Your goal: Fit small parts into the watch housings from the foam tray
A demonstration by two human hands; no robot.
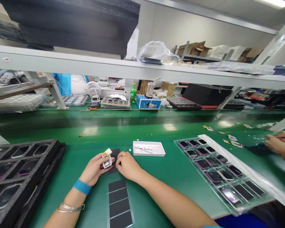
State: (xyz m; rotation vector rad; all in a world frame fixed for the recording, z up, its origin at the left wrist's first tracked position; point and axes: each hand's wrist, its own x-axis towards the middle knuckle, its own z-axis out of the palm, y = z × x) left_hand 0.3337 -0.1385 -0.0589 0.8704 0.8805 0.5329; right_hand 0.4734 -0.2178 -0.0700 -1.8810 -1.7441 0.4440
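My left hand [92, 170] grips a small white device housing [107, 163] between thumb and fingers. A flat white piece with a yellow edge [108, 152] sticks up from the housing's top. Close on its right, my right hand [128, 166] has its fingers bent together above a black sheet [114, 170]; whatever they pinch is hidden. Below both hands lies a clear strip of black rectangular pads [119, 197]. A shallow white tray [160, 155] holding tweezers [143, 149] and tiny bits is just beyond my right hand.
On the left stand black foam trays [54, 148] of framed screens. To the right, a clear blister tray [192, 160] carries more screens beside a long white strip [249, 171]. Another person's hands [279, 144] work at the far right, near small wired parts [232, 138]. A shelf beam [104, 65] crosses overhead.
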